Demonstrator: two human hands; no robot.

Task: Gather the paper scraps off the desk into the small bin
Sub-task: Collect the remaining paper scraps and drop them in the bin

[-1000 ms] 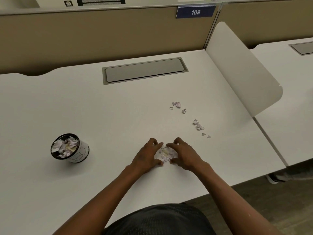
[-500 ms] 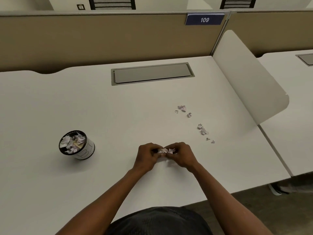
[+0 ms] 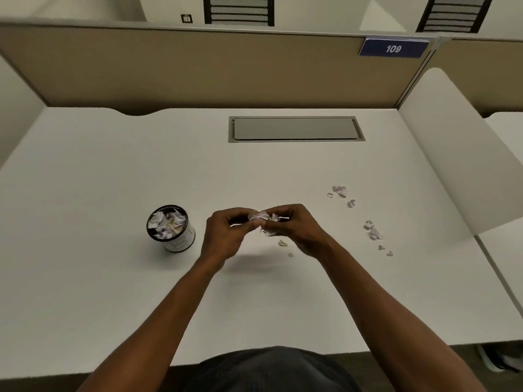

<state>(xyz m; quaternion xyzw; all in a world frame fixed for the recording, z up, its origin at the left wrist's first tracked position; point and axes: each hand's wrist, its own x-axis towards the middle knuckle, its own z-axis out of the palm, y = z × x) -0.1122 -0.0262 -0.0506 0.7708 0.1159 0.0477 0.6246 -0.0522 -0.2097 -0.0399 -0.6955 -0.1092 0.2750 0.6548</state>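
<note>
My left hand (image 3: 229, 233) and my right hand (image 3: 297, 227) are raised just above the white desk (image 3: 113, 292), fingertips together, pinching a small bunch of paper scraps (image 3: 264, 219) between them. Two tiny scraps (image 3: 283, 243) lie on the desk under my right hand. The small round bin (image 3: 181, 240), black-rimmed and white-walled, stands to the left of my left hand, heaped with crumpled scraps. Further scraps lie to the right: a far cluster (image 3: 340, 191) and a nearer cluster (image 3: 374, 232).
A grey cable hatch (image 3: 295, 129) is set into the desk's far middle. A tan partition (image 3: 198, 69) closes the back, with a blue sign reading 109 (image 3: 393, 48). A white curved side divider (image 3: 447, 154) borders the right edge.
Both hands closed around the scrap pile, lifted it off the desk and shifted towards the bin. Two small scraps were left behind on the desk. The camera view panned left.
</note>
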